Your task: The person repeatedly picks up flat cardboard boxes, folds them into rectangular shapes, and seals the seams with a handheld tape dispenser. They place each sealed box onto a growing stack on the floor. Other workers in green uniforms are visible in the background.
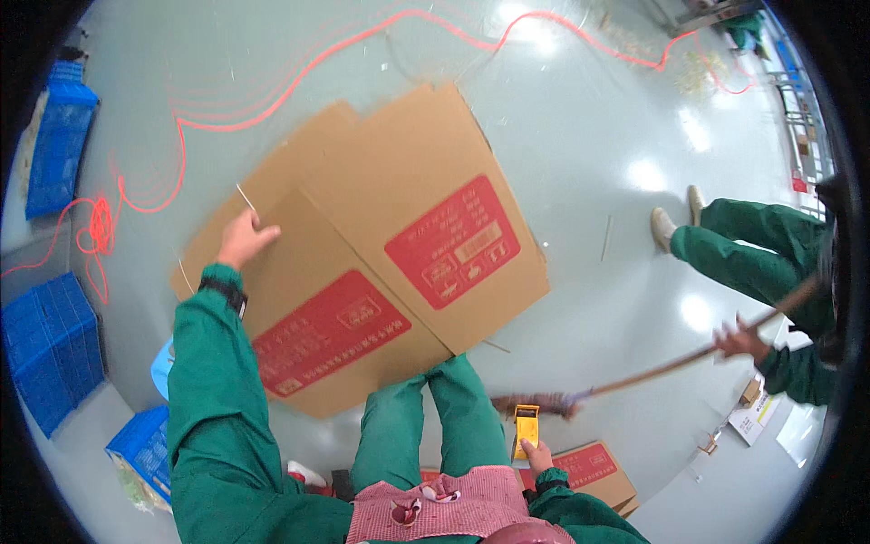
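A large flattened cardboard box (pixel 394 163) with red printed panels spreads before my knees. My left hand (pixel 246 239) grips it at the left flap, thumb on the near face; some of the fingers are hidden. Low on the right, my right hand (pixel 537 454) holds a yellow tape dispenser (pixel 526 423) by its lower end, apart from the cardboard.
A co-worker in green trousers (pixel 747 255) stands at right, holding a broom (pixel 652 376) whose head lies near the dispenser. Another carton (pixel 588 469) sits beside my right arm. Blue crates (pixel 51 347) line the left. Red cord (pixel 299 85) trails across the floor.
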The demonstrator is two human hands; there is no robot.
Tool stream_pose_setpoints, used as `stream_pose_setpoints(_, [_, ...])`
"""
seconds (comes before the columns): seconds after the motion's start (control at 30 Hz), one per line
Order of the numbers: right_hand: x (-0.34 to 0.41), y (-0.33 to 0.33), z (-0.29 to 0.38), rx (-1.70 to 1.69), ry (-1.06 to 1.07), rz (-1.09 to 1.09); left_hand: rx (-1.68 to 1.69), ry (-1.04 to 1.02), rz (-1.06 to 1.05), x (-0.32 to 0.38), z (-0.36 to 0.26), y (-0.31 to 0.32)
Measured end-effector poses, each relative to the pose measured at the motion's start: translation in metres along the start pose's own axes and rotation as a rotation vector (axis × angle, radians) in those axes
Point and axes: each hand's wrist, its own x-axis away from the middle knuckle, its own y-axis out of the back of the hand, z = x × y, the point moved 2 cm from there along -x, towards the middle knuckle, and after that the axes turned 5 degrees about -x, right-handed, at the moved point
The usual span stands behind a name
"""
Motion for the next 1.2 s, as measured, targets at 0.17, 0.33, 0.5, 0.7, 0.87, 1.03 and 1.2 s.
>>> stream_pose_setpoints(0.17, [0.035,-0.033,0.042,0.010,0.195,-0.020,-0.137,-0.325,0.504,0.115,-0.039,0.074])
stream_pose_setpoints(0.33, [0.110,-0.093,0.116,-0.242,0.425,-0.005,0.051,-0.531,0.684,0.239,-0.077,0.083])
stream_pose_setpoints(0.5, [0.181,-0.165,0.143,-0.680,0.802,0.185,0.196,-0.751,0.663,0.361,-0.113,0.081])
stream_pose_setpoints(0.7, [0.234,-0.172,0.120,-0.957,0.843,-0.157,0.048,-1.084,0.899,0.443,-0.138,0.093])
stream_pose_setpoints(0.87, [0.267,-0.151,0.079,-0.866,0.964,-0.172,-0.167,-1.219,1.209,0.444,-0.142,0.093])
stream_pose_setpoints(1.03, [0.264,-0.136,0.043,-0.777,0.995,-0.303,-0.443,-1.449,1.310,0.452,-0.179,0.073])
stream_pose_setpoints(1.2, [0.252,-0.084,-0.058,-0.789,0.962,-0.392,-0.602,-1.824,1.310,0.512,-0.218,-0.002])
